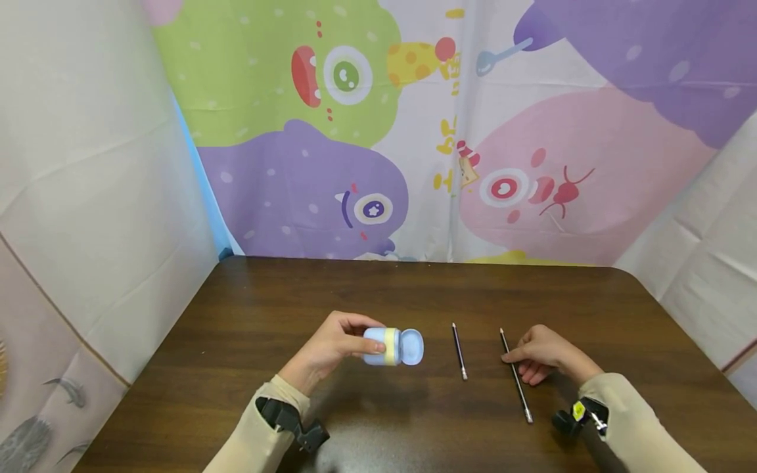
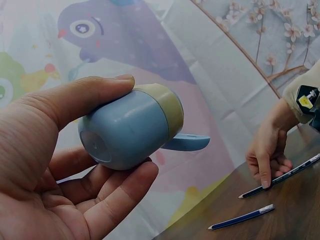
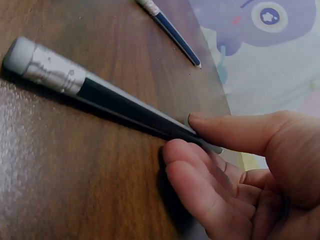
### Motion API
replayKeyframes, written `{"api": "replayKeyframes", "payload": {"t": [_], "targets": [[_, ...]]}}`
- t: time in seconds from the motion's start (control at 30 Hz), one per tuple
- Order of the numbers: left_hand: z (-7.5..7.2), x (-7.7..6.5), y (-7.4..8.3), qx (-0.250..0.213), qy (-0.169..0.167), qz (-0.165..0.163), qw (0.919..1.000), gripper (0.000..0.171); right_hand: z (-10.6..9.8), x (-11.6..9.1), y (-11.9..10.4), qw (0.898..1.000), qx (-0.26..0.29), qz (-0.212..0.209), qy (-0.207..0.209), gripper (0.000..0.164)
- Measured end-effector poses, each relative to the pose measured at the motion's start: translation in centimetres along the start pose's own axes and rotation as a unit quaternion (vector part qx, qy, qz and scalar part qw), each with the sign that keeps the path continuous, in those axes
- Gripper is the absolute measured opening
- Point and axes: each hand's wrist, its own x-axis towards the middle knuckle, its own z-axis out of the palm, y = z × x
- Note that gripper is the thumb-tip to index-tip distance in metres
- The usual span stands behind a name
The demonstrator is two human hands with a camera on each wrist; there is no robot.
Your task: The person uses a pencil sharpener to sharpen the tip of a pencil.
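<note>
My left hand [image 1: 337,345] holds a small light-blue container [image 1: 374,343] above the table, thumb on one side and fingers on the other. It has a yellow band and a round hinged lid [image 1: 412,347] that stands open; the left wrist view shows its rounded base, while its inside is hidden. On the right, my right hand [image 1: 547,355] pinches the longer dark pencil [image 1: 518,384] between thumb and fingers near its pointed end. That pencil's white eraser [image 3: 20,56] faces the right wrist camera. A shorter dark-blue pencil [image 1: 459,351] lies between the two hands, untouched.
Both pencils are over the dark wooden table [image 1: 266,295]. Behind its far edge hangs a curtain [image 1: 432,197] with cartoon monsters, and pale cloth [image 1: 106,164] hangs on the left side. Each wrist carries a black camera mount [image 1: 290,424].
</note>
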Motion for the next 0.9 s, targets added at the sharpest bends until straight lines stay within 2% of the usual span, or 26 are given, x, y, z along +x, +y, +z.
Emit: {"api": "replayKeyframes", "payload": {"t": [0.43,0.57,0.67,0.77,0.9], "targets": [[-0.1,0.1,-0.2,0.002,0.002,0.004,1.0,0.063,0.6,-0.3,-0.8,0.999,-0.028,-0.029,0.019,0.018],[-0.1,0.1,-0.3,0.003,-0.002,0.017,0.9998,0.052,0.5,-0.4,-0.9,0.998,-0.031,-0.044,0.025,0.017],[0.0,0.1,-0.2,0.0,0.001,0.016,0.9999,0.043,0.1,-0.6,-1.1,0.997,-0.032,-0.069,0.028,0.015],[0.0,0.1,-0.2,-0.004,0.009,0.007,0.9999,0.05,-0.5,-0.8,-1.8,0.994,-0.03,-0.101,0.032,0.014],[0.1,0.1,-0.1,-0.013,0.02,-0.006,0.9997,0.059,-1.0,-1.5,-3.4,0.989,-0.002,-0.147,0.034,0.023]]}}
